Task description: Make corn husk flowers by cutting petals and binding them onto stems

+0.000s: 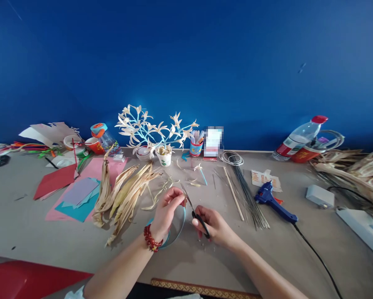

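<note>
My left hand point(168, 207), with a red bead bracelet on the wrist, pinches a small pale strip of dried husk above the table, fingers closed. My right hand point(213, 224) grips small black-handled scissors point(194, 209), their blades pointing up and left towards the left fingertips. A light blue tape ring point(177, 230) lies on the table under and between the hands. A bundle of dried corn husks point(124, 193) lies just left of my left hand.
Coloured paper sheets point(77, 189) lie at the left. A blue glue gun point(275, 203) with a black cord, thin dark wires point(250, 195) and a wooden stick point(233, 193) lie at the right. A husk-flower arrangement point(152, 128), cups and a bottle point(298, 137) stand along the blue wall.
</note>
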`<state>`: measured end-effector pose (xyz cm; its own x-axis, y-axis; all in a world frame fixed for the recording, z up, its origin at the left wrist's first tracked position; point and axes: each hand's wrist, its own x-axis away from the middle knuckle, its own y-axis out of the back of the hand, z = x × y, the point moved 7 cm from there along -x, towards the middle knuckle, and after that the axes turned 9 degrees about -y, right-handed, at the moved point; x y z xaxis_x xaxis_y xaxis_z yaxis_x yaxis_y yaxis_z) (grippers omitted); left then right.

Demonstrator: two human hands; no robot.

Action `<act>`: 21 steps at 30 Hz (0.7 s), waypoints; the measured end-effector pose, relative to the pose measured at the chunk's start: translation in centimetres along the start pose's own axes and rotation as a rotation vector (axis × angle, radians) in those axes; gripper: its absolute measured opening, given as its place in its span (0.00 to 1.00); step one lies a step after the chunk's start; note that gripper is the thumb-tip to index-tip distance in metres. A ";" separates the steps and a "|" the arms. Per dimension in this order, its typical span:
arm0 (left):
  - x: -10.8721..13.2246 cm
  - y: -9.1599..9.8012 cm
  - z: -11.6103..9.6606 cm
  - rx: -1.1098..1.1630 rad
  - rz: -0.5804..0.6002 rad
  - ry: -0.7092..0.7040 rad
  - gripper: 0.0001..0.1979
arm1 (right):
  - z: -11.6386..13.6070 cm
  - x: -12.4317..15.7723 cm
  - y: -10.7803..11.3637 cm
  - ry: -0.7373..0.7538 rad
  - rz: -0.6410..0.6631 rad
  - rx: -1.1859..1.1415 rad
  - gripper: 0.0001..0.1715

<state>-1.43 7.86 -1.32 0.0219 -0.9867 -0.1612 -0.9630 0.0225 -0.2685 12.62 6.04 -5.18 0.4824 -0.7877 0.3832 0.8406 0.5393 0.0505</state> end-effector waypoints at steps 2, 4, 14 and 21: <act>0.0 0.0 0.0 0.009 -0.003 -0.007 0.07 | 0.2 0.1 -0.3 0.005 0.014 -0.016 0.32; -0.1 0.0 0.0 0.006 -0.008 -0.004 0.07 | 0.3 0.1 -0.4 0.011 0.012 -0.030 0.33; 0.1 -0.1 0.4 0.009 0.004 0.015 0.09 | 0.3 0.0 -0.5 0.031 -0.040 -0.050 0.32; 0.2 -0.3 0.3 0.021 0.008 0.017 0.08 | 0.2 0.0 -0.5 0.031 -0.046 -0.044 0.31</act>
<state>-1.05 7.71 -1.51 0.0094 -0.9890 -0.1474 -0.9572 0.0337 -0.2876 12.14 5.83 -5.00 0.4496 -0.8209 0.3522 0.8719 0.4890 0.0268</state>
